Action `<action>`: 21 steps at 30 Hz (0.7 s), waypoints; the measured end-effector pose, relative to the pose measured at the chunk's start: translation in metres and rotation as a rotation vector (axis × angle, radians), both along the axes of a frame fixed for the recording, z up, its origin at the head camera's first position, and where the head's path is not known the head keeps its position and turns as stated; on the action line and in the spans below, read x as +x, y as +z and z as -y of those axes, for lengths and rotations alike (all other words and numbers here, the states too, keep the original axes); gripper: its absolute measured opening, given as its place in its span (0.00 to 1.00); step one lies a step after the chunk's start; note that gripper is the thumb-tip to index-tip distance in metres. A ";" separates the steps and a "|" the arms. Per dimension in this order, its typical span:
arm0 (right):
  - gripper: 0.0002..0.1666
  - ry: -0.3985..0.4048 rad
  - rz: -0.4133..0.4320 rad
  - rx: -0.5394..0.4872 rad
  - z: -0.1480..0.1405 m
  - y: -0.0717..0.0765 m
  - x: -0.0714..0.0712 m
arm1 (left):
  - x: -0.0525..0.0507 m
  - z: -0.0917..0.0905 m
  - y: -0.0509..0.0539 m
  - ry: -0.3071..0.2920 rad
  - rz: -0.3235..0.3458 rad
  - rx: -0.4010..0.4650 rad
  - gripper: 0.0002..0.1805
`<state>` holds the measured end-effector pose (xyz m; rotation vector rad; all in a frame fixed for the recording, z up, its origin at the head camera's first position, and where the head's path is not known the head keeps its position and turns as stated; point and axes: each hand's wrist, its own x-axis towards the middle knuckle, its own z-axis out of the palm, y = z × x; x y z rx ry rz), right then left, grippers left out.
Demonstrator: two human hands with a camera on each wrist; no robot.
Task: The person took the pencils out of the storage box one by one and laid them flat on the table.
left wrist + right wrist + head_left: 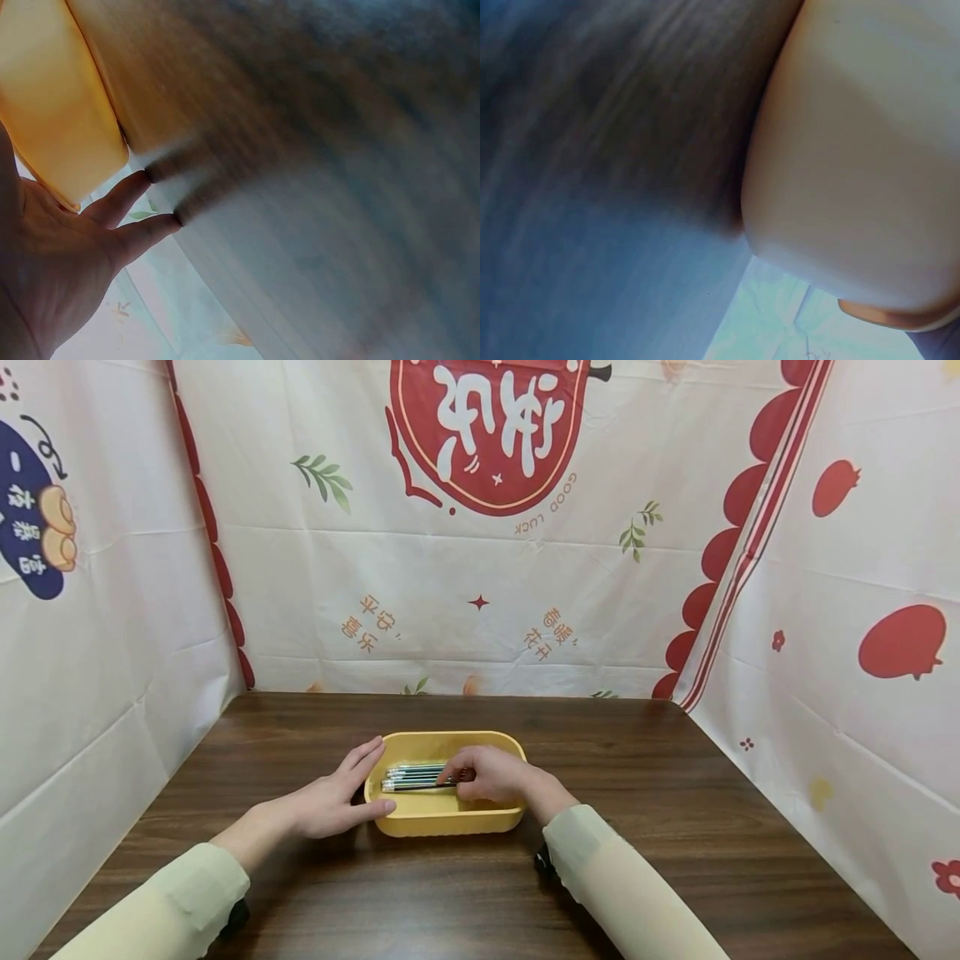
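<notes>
On the table sits a yellow basket (pixel 427 825) with rounded corners. Inside it lies a bundle of dark green and silvery pencils (pixel 408 777), their pale ends toward the left. My right hand (pixel 491 774) reaches over the basket's right end, with thumb and bent fingers around the right part of the pencils, which it partly hides. At the basket's left end, my left hand (pixel 337 793) rests with spread, straight fingers against the rim, thumb over the near corner. The left wrist view shows that palm beside the basket wall (pixel 67 90); in the right wrist view the basket (pixel 855 165) hides the fingers.
A dark brown wood-grain table (pixel 637 860) extends around the basket. Behind it hangs a white printed cloth (pixel 480 560), with similar cloth along the left and right sides. Black bands show under both sleeves near the wrists.
</notes>
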<state>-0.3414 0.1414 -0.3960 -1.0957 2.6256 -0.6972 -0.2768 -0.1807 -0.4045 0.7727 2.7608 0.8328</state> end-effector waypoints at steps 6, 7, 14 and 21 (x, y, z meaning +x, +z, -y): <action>0.21 0.011 -0.034 0.006 0.001 -0.001 -0.002 | 0.000 0.000 -0.001 -0.001 -0.001 0.003 0.56; 0.20 0.011 -0.035 0.001 0.001 -0.001 -0.002 | 0.000 0.000 -0.001 -0.001 -0.002 0.005 0.56; 0.15 -0.027 0.010 -0.058 0.003 -0.001 -0.001 | 0.001 0.001 -0.002 -0.008 -0.033 0.010 0.55; 0.14 -0.032 0.001 -0.090 0.004 -0.001 -0.002 | -0.001 0.001 -0.004 0.000 -0.018 0.006 0.56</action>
